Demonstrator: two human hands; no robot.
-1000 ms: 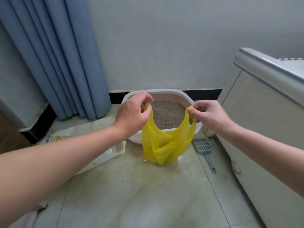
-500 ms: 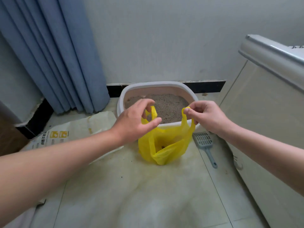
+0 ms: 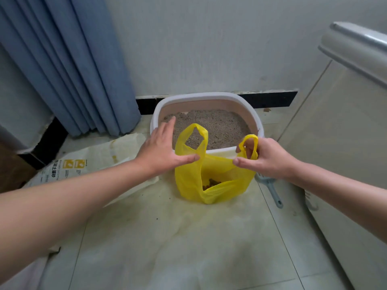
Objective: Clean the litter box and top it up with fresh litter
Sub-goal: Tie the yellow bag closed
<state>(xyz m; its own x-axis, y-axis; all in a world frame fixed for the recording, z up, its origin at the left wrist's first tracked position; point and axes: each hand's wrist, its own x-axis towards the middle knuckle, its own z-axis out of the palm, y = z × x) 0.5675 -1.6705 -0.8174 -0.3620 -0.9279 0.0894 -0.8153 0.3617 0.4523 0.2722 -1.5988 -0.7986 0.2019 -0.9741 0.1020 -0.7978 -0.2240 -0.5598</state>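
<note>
The white litter sack [image 3: 94, 158] bears upside-down dark characters and yellow panels, none readable.

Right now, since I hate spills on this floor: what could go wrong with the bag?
Only the right hand grips the bag, by one handle; the left hand is open, thumb touching it. Lifted like this, the bag might tilt and spill the clumps inside. The scoop lies on the floor beside the bag and could get kicked.

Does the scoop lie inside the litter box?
No, the scoop lies on the floor outside the litter box, partly behind the yellow bag.
</note>
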